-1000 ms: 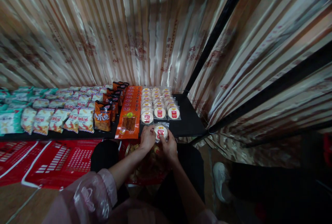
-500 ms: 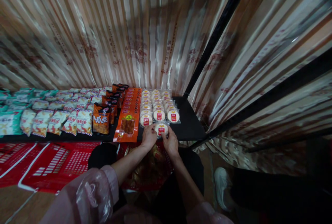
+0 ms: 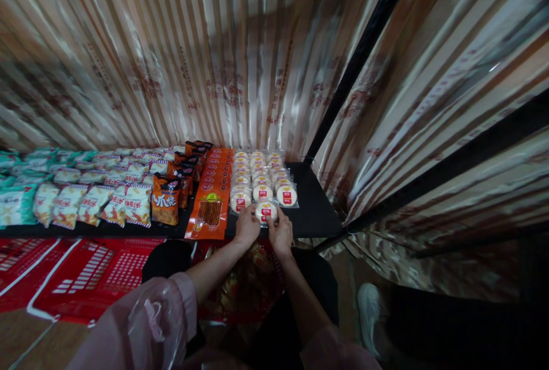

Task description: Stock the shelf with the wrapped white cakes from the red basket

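Between my two hands is a round white cracker packet (image 3: 266,211) in clear wrap with a red label, at the front of the middle row. My left hand (image 3: 247,227) grips its left edge, fingers bent. My right hand (image 3: 280,233) pinches it from the right, the thumb on its front. Close behind stand rows of the same packets, with a front left one (image 3: 241,201) and a front right one (image 3: 286,195). Left of them lie flat orange snack packs (image 3: 209,210) in an overlapping column.
Black and orange snack bags (image 3: 165,201) and white snack bags (image 3: 138,203) fill the black shelf (image 3: 317,210) leftward, with green bags (image 3: 17,204) beyond. Red baskets (image 3: 107,278) sit below. A black post (image 3: 343,101) rises at right, before a draped curtain. Another person's shoe (image 3: 369,313) is at lower right.
The held cracker packet has moved slightly back, closer to the middle row, with both hands still on it. The view has shifted a little.
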### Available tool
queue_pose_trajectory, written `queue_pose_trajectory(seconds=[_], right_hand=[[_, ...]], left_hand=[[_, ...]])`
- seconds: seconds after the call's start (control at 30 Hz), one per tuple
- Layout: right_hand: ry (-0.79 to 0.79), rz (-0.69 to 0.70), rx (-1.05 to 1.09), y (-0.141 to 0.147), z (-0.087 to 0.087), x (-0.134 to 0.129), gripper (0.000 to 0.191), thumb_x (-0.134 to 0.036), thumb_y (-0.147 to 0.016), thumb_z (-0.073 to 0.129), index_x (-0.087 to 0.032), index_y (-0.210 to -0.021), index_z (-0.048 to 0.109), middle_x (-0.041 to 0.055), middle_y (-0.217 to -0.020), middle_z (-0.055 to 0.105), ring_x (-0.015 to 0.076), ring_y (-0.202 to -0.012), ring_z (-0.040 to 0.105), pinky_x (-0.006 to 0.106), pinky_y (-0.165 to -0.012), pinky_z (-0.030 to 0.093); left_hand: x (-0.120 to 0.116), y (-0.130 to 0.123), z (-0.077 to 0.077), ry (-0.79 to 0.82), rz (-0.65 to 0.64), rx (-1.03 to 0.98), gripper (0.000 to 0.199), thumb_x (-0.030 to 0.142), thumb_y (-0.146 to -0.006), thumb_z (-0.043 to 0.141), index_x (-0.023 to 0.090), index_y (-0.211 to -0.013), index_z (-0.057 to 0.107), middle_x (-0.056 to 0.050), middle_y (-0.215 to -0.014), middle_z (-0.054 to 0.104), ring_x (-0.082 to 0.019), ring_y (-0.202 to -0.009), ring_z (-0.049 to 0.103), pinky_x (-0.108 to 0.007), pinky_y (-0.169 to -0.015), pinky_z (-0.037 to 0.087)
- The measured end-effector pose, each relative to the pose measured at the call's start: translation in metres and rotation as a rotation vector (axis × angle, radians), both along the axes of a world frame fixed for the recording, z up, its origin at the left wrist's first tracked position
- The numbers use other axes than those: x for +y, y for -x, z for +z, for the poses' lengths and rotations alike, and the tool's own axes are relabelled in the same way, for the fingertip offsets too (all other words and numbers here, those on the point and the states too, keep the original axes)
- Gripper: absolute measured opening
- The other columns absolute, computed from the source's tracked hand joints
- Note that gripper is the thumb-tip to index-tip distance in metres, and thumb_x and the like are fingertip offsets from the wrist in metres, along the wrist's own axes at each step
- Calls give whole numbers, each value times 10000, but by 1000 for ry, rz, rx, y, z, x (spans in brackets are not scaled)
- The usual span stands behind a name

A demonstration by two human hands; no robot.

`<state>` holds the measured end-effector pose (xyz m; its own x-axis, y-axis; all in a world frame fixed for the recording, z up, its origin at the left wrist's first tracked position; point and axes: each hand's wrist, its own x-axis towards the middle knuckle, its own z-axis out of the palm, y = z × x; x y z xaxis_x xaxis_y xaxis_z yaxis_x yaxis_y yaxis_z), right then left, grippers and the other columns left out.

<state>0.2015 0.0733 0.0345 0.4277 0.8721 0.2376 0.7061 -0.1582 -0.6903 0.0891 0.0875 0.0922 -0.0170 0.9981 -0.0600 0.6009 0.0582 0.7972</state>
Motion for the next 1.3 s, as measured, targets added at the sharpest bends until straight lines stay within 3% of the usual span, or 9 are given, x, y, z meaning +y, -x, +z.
queue_pose_trajectory(seconds=[0.23, 0.43, 0.7, 1.0, 1.3], right_hand=[[-45, -29, 19, -2, -3, 9, 529, -420, -813, 415, -98, -1207, 558, 144, -947, 616, 251, -852, 526, 361, -807, 410], [-95, -11, -6, -1, 1, 17, 504, -408, -827, 392, -110, -1203, 547, 144, -977, 608, 248, -874, 522, 380, -838, 396], [-111, -19, -11, 0, 1, 24, 523, -391, -835, 381, -93, -1254, 481, 165, -1087, 580, 262, -971, 508, 394, -887, 379], [-163, 39, 8, 3, -8, 20, 493, -288, -835, 356, -101, -1284, 437, 172, -1136, 567, 253, -1025, 512, 412, -898, 395], [-201, 57, -75, 3, -9, 16, 411, -236, -848, 325, -109, -1184, 526, 162, -1182, 530, 244, -1111, 450, 409, -930, 377]], left_hand=[[-2, -4, -7, 15, -25, -55, 424, 12, -756, 474, 111, -1163, 532, -113, -1123, 601, -135, -911, 607, -264, -892, 457], [-5, -6, -15, -74, -68, -26, 414, -29, -704, 456, 156, -1052, 583, -83, -1131, 588, -148, -1031, 566, -276, -951, 432], [-5, -9, -15, -81, -97, -65, 441, -19, -689, 481, 175, -1056, 630, -61, -1321, 497, -173, -1229, 460, -280, -1074, 336], [-7, -9, -13, -14, -108, -82, 448, -37, -679, 484, 176, -1028, 665, -53, -1356, 488, -189, -1284, 411, -321, -1105, 305], [-6, -10, -8, -5, -125, -58, 408, -46, -683, 479, 134, -989, 680, -97, -1360, 482, -213, -1271, 433, -332, -1092, 327]])
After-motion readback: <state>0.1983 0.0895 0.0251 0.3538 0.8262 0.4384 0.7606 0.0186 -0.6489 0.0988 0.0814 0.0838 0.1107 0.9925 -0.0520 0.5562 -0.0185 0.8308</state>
